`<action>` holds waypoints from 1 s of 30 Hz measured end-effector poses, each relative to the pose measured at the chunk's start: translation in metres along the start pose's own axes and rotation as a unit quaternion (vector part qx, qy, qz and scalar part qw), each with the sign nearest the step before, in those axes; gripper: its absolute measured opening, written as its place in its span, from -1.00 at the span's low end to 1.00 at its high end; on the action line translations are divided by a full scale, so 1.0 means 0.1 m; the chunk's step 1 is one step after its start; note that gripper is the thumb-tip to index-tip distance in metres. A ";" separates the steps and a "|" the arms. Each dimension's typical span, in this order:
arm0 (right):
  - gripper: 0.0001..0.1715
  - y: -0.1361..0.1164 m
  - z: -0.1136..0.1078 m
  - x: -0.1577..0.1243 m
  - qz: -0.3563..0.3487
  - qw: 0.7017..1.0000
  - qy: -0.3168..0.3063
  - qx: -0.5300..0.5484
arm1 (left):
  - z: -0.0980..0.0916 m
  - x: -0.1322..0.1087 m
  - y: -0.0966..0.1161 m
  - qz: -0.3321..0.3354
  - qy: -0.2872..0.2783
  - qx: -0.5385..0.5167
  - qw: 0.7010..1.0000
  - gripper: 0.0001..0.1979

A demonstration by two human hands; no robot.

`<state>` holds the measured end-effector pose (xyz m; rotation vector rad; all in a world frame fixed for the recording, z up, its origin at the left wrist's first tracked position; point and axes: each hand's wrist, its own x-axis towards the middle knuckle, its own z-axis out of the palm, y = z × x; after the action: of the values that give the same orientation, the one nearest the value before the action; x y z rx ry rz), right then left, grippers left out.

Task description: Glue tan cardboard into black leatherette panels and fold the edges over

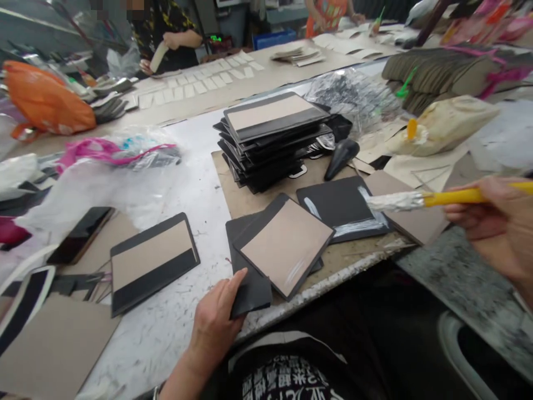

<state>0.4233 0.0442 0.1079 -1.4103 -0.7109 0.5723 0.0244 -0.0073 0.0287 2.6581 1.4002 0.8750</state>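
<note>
My left hand (216,319) grips the near corner of a black sheet (249,280) at the table's front edge, thumb on top. Over that sheet lies a brown card with a black border (287,244). My right hand (497,225) is closed on a yellow-handled brush (441,197), whose glue-caked bristles hover above another black sheet (339,205) streaked with wet glue. Both sheets rest on a brown cardboard mat (245,197).
A stack of finished black-bordered cards (270,139) stands behind the mat, and one more (152,261) lies to the left. A phone (81,233), plastic bags (104,178), an orange bag (45,103) and fabric piles (441,75) crowd the table. Other people work at the far side.
</note>
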 end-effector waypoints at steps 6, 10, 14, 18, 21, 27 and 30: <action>-0.66 -0.01 0.40 -0.77 0.113 0.986 -0.098 0.076 | 0.12 0.11 0.33 0.129 -0.015 -0.021 0.991 -0.75; -0.60 0.07 0.45 -0.85 0.147 0.981 -0.078 0.099 | 0.25 0.19 0.42 0.160 -0.008 0.004 0.987 -0.80; -0.62 0.08 0.45 -0.88 0.147 0.982 -0.068 0.102 | 0.24 0.21 0.36 0.184 0.024 0.004 0.983 -0.86; -0.67 0.05 0.51 -1.01 0.157 0.981 -0.069 0.093 | 0.11 0.16 0.22 0.180 0.055 0.011 0.982 -0.80; -0.69 0.06 0.64 -1.16 0.154 0.981 -0.088 0.076 | 0.05 0.07 0.08 0.160 0.049 0.019 0.986 -0.78; -0.68 0.18 1.00 -1.49 0.130 0.975 -0.178 0.022 | 0.07 -0.14 -0.08 0.095 0.030 -0.013 0.995 -0.81; -0.70 0.24 1.11 -1.58 0.110 0.968 -0.226 -0.009 | 0.08 -0.16 -0.08 0.075 0.033 -0.031 0.996 -0.80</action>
<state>0.2360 0.0053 0.0702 -1.3970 -0.9249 1.0870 0.0147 -0.0129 0.0124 2.7409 1.1760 1.0096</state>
